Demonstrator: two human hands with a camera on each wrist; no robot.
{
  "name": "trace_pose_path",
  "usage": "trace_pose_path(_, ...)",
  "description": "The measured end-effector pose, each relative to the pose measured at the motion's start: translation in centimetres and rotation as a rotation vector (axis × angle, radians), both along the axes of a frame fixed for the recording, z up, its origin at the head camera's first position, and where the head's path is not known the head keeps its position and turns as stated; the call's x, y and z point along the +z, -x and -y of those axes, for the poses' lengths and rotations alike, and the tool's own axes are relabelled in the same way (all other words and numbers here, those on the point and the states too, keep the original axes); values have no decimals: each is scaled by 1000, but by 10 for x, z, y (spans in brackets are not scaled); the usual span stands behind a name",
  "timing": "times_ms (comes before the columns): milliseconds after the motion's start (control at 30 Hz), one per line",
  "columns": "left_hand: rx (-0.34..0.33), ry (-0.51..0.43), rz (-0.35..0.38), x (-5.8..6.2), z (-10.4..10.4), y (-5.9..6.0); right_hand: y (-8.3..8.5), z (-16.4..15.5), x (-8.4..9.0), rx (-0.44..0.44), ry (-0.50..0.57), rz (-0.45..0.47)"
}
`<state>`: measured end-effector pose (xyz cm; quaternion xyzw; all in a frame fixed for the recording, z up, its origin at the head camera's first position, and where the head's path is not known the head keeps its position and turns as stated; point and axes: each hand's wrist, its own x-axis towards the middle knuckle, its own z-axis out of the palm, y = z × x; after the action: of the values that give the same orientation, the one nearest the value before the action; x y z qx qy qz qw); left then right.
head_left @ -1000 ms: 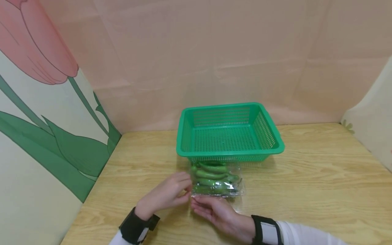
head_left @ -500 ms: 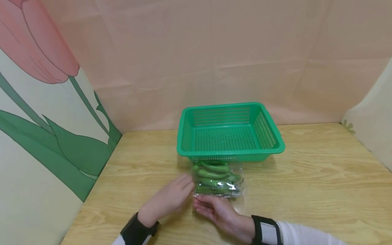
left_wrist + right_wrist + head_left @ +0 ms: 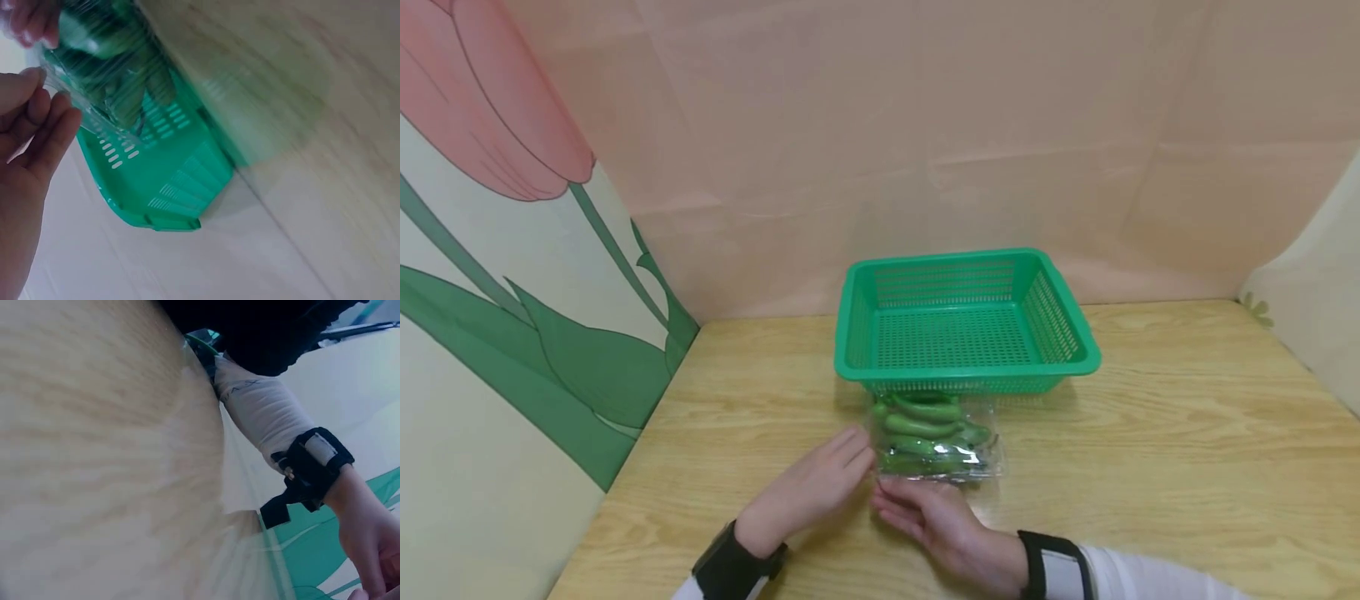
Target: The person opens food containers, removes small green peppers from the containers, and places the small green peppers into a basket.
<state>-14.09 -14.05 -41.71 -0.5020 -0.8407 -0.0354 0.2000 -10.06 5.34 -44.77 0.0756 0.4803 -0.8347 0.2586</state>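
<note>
Presently pinching the clear bag [image 3: 987, 457] of green peppers [image 3: 921, 427] at its near left corner with left hand [image 3: 815, 482] and right hand [image 3: 936, 518], just in front of the green basket [image 3: 967, 372]. Likely to split abruptly and spill across the table [image 3: 1172, 433] if tugged too sharply.

Light wood-grain surface [image 3: 1180, 433], creased peach backdrop [image 3: 940, 125] behind it; pale panel [image 3: 475, 450] at left with pink tulip [image 3: 512, 108], green leaves [image 3: 602, 367]; off-white drape [image 3: 1315, 292] at right, small leaf print [image 3: 1257, 310] low down
</note>
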Motion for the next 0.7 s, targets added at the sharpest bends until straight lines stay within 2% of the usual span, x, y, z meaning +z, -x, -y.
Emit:
trace_pose_path(133,4,29,-16,2,-1,-2,-2,4,1,-12,30,19)
trace_pose_path(267,-8,20,-7,5,-2,-4,-2,7,0,-34,39,35)
trace_pose_path(567,-35,-19,-44,11,-2,-7,-1,9,-5,-61,-3,-7)
trace_pose_path(700,-14,34,-121,10,-5,-7,0,10,-5,-70,-8,-23)
